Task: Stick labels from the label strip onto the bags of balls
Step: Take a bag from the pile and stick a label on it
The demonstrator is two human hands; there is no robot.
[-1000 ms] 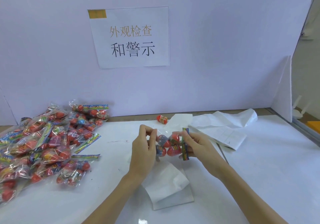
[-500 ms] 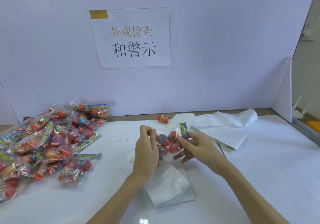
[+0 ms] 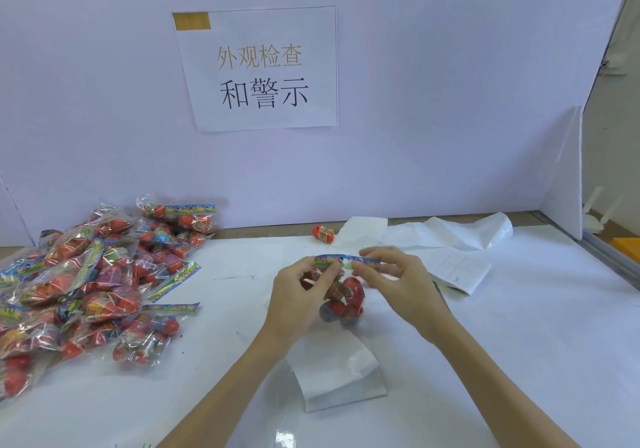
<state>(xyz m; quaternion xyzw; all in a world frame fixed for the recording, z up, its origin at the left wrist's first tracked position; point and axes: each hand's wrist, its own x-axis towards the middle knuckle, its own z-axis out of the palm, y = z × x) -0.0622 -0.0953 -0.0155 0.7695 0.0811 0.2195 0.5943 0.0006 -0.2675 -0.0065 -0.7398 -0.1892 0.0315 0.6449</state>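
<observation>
A clear bag of red balls hangs above the white table's middle, its colourful header strip level on top. My left hand pinches the left end of that header, and my right hand pinches its right end. A curled white label strip lies on the table just below the bag. A big heap of bags of balls covers the table's left side. Whether a label is on the held bag cannot be told.
One loose red ball lies near the back wall. Crumpled white backing sheets spread at the back right. A white partition and a metal edge close the right side. A paper sign hangs on the wall.
The bag was turned so that its header, upright half a second ago, now lies level on top with the balls hanging below. Both hands moved up to the header's ends.
</observation>
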